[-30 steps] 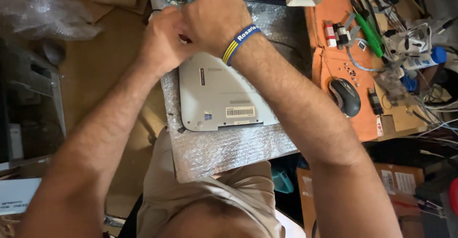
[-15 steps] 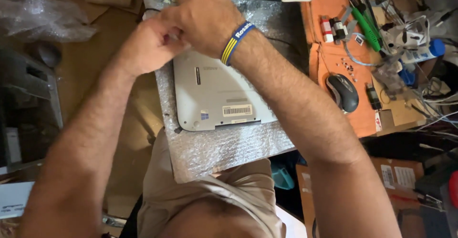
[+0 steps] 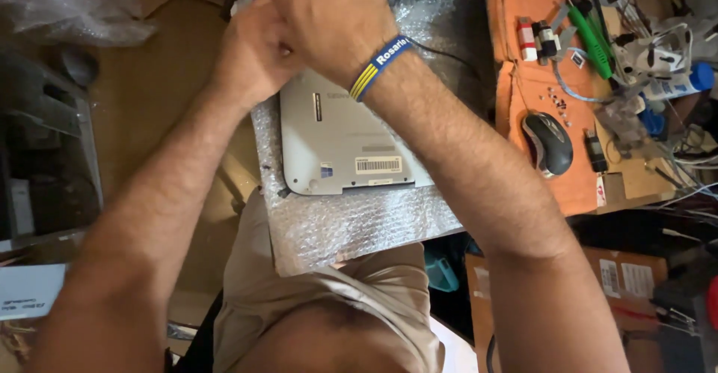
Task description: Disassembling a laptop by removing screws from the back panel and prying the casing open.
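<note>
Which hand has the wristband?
The right hand, with a blue and yellow wristband on its wrist; the left hand, pressed against it over the white laptop base, is bare.

A cluttered brown workbench (image 3: 172, 96) carries a bubble-wrap sheet (image 3: 351, 223), an orange mat (image 3: 523, 89) and crumpled clear plastic (image 3: 67, 7).

Two hands, the left hand (image 3: 254, 55) and the right hand (image 3: 336, 25), meet at the upper centre of the frame. One white laptop base (image 3: 344, 137) lies on one sheet of bubble wrap (image 3: 351, 227). One computer mouse (image 3: 548, 143) sits on one orange mat (image 3: 523, 89) at right, with one green-handled tool (image 3: 592, 33) at upper right. One striped wristband (image 3: 379, 65) circles the right wrist.
</note>
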